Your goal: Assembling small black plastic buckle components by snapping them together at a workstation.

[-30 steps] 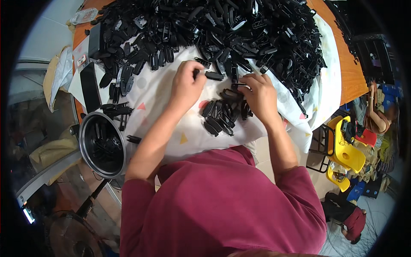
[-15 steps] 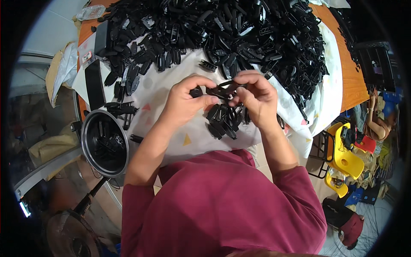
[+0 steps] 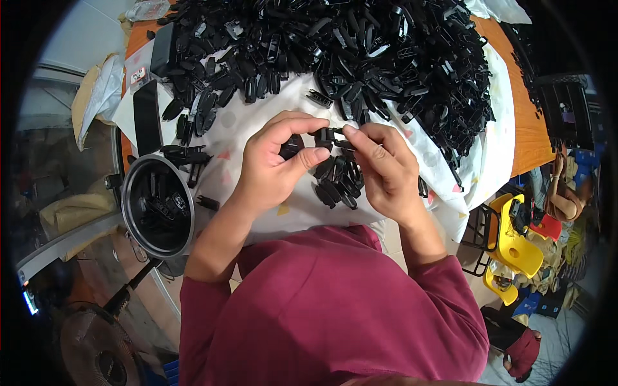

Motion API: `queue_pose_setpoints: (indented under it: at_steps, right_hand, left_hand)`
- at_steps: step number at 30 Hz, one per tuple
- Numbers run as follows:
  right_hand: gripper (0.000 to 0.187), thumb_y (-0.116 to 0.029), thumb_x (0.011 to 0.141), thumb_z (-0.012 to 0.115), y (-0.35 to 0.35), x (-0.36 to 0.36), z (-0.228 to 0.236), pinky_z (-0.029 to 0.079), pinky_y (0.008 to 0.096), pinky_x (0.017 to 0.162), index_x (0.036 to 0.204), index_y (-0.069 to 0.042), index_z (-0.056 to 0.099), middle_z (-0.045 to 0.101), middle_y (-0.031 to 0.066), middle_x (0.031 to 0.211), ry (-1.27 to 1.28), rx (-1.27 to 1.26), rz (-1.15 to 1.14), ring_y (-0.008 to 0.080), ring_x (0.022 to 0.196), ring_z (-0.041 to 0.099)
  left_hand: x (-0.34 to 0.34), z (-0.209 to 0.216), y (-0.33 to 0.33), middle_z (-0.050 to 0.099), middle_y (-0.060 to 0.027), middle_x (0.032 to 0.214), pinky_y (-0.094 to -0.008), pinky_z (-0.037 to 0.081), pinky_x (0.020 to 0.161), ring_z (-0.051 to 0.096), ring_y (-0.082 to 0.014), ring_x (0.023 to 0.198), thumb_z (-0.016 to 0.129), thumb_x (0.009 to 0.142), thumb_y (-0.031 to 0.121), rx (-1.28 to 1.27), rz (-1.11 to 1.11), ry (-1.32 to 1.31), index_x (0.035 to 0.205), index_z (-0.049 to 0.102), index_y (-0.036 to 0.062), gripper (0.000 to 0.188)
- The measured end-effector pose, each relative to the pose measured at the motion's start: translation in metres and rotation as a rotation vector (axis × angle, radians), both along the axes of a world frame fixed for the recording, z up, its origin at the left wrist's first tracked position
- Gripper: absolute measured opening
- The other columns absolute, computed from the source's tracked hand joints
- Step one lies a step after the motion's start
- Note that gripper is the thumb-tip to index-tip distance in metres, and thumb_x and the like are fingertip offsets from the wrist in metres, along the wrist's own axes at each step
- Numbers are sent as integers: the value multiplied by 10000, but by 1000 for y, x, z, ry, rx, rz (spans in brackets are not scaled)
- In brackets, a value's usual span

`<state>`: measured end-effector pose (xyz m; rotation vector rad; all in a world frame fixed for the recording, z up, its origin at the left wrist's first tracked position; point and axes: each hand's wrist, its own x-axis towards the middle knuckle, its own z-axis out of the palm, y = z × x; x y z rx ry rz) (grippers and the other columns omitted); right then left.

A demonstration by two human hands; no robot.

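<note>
Between my hands, above the cloth, is a small black plastic clip-like part (image 3: 326, 137). My left hand (image 3: 267, 157) pinches one end of it with thumb and forefinger. Another dark piece (image 3: 291, 147) shows within the curl of the left fingers. My right hand (image 3: 391, 168) has its thumb and forefinger closed on the other end, where a thin black strip (image 3: 344, 145) sticks out; whether that is a separate piece I cannot tell. Just beneath the hands lies a small heap of black parts (image 3: 338, 185), partly covered by the right fingers.
A large pile of black plastic parts (image 3: 360, 58) covers the table's far side on a white patterned cloth (image 3: 244, 116). A dark pot (image 3: 126, 202) holding several parts stands at left, near a fan (image 3: 96, 354). Yellow chairs (image 3: 518, 251) and other people are at right.
My right hand has shifted slightly down and right, its fingers now drawn together on the part. The part is held straighter between both hands. The whole view has moved a little.
</note>
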<state>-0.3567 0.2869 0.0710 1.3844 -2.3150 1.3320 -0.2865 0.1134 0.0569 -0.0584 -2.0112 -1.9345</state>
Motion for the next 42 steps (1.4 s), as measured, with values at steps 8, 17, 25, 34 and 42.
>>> queue_pose_setpoints:
  at_steps: [8,17,25,34,42]
  right_hand:
    - [465,120,640,583,-3,8,-6,438,310,561,1082,-24,573,544,120,846,96,69,20,253,683,540]
    - [309,-26,811,594,-3,33,-44,476,222,683,1097,58,515,598,105,968,-1298,-354,-75,114,802,577]
    - [231,-80,818,601,37,-33,-56,453,233,680,1032,4,578,625,41,898,-741,53,-454,81,782,558]
    - [222,-251,701,645,15,-29,-62,464,380,675,735,-36,604,607,126,811,-295,864,-339,290,792,579]
    - [178,-161,717,615,20,-26,-61,447,395,674,837,-34,581,605,128,776,-296,698,-222,313,762,574]
  left_hand:
    - [11,-15,11,576,-79,966,-233,467,685,556,-120,796,643,781,79,336,-16,-261,1059,555,-14,306]
    - [12,-47,24,600,-71,976,-171,380,524,521,-60,694,592,816,67,910,-37,-393,1058,546,-6,257]
    - [-61,-80,-10,568,-66,773,-313,472,603,573,-168,705,579,771,107,-295,229,-178,918,568,65,153]
    - [-71,-66,-6,589,-63,845,-305,466,592,595,-211,712,662,724,130,-970,53,-311,1016,585,96,304]
    - [-23,-45,-10,589,-30,880,-196,424,559,503,-69,660,656,766,88,385,-41,-380,1045,558,16,304]
